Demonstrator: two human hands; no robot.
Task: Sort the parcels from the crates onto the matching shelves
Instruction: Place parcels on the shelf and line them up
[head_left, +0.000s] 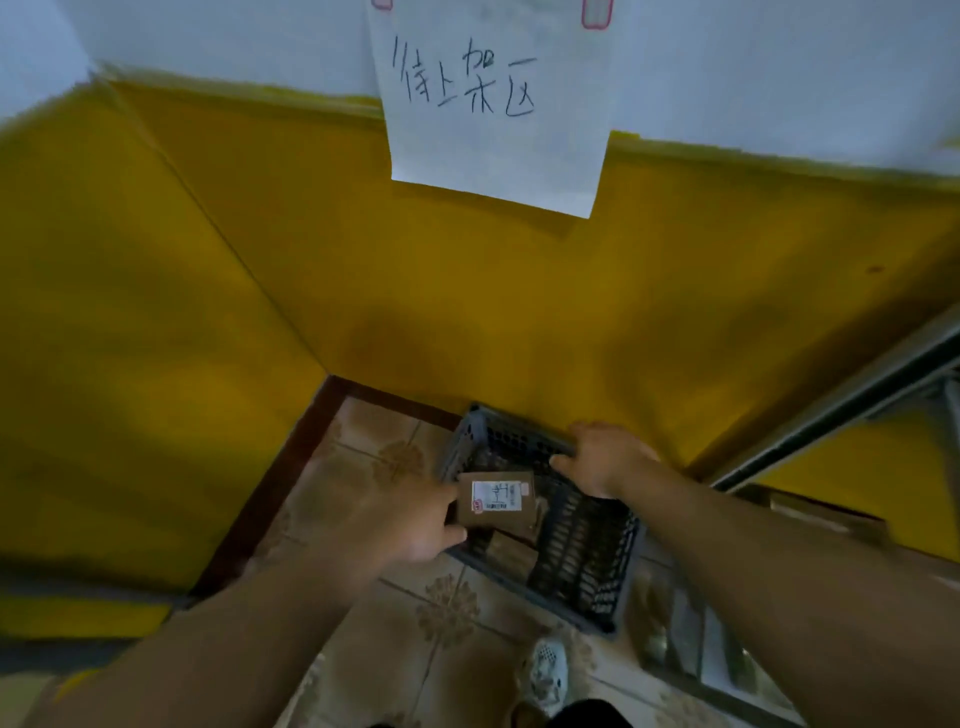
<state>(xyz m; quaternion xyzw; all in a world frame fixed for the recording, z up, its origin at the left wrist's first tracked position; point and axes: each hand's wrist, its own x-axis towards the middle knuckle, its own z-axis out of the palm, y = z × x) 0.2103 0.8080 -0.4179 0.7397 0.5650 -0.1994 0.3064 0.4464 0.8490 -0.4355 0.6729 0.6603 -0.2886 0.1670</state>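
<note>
Head view looks down on a dark crate (587, 561) standing on the tiled floor (363, 467), at the floor's far edge against the yellow wall (415, 286) and near its left corner. The left hand (415, 525) pinches a brown parcel (496, 501) by its left end, thumb on top beside the white label. The parcel is held above the crate's left edge, clear of the floor. The right hand (605, 460) is well apart from the left. It grips the crate's far rim, thumb toward the inside, apparently to steady it.

By my reading, the task is in an early or middle pass: one parcel is picked up but not yet carried off. Its label faces the camera, though the print is too blurred to read, so I cannot tell which shelf it belongs on. Under it, inside the crate, lie brown shapes (511, 551) that look like more parcels, so the crate probably has more to give; how many I cannot tell.

A grey shelf (852, 400) runs along the right, with what seem to be cartons on a lower level. Whether those came from this sorting cannot be told. A handwritten sign (493, 104) hangs on the wall above the crate. What is left: match this label, place the parcel, and return for the rest.
</note>
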